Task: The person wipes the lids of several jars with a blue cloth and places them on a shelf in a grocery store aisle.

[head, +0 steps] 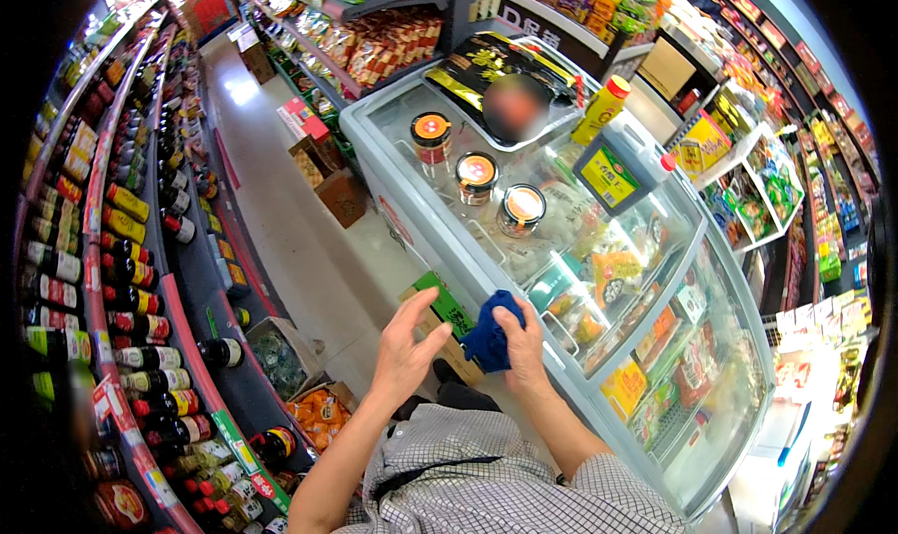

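My right hand (526, 341) grips a crumpled dark blue cloth (494, 330) in front of my body, beside the edge of a glass-topped chest freezer (449, 236). To its left my left hand (412, 341) is raised with fingers apart, holding nothing. On the freezer's glass stand three lidded glass jars, a far one (431, 138), a middle one (477, 178) and a near one (522, 210). Beyond them are a dark jug with a yellow label (617, 169), a yellow bottle with a red cap (602, 110) and a black packaged tray (463, 71).
Shelves of sauce bottles (144, 323) line the left side. On the floor stand a green carton (445, 302), brown cartons (342, 197), a box of clear items (280, 355) and a box of orange packets (319, 411). A white rack of snack packets (761, 190) stands right of the freezer.
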`<state>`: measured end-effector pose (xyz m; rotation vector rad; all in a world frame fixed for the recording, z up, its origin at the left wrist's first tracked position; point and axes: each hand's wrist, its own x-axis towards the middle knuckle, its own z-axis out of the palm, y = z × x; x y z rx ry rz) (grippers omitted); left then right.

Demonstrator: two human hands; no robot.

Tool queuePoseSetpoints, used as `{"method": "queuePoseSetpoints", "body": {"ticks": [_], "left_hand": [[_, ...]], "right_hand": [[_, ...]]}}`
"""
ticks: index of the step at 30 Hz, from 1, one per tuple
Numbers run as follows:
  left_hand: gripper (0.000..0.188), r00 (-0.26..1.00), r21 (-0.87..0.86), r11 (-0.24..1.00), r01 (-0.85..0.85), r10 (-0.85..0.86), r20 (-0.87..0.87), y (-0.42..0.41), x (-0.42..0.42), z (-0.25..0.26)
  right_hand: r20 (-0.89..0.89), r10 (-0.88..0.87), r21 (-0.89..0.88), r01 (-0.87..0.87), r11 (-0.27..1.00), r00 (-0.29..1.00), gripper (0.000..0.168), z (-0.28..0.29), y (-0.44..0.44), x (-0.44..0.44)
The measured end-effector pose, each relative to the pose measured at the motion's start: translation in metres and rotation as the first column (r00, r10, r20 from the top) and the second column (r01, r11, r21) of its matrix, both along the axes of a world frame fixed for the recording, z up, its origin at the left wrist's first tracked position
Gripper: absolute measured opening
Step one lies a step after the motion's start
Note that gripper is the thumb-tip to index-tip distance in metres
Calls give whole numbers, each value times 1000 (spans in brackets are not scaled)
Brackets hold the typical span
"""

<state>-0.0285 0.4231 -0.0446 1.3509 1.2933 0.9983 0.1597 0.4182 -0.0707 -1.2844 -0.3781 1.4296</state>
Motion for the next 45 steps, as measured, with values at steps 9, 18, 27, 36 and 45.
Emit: {"method": "queuePoseSetpoints", "body": {"ticks": [9,18,27,36,45], "left_hand": [[85,956,188,980,58,0,-292,139,108,-90],[107,998,187,981,-55,57,-5,193,162,-139],[84,997,290,956,-38,58,-60,188,160,-120],[84,999,334,942,26,-34,16,109,96,-64],[97,887,-48,992,-115,125,445,44,36,-9]], "right_hand": [[41,-100,-159,105,982,994,50,-12,-36,55],[55,-163,-249,172,953,985,53,-28,-58,71],[266,-204,-80,232,969,942,55,23,-7,82],[963,-110,244,-612,752,248,43,77,103,53],[227,117,296,-183,938,967,44,65,102,-22]]}}
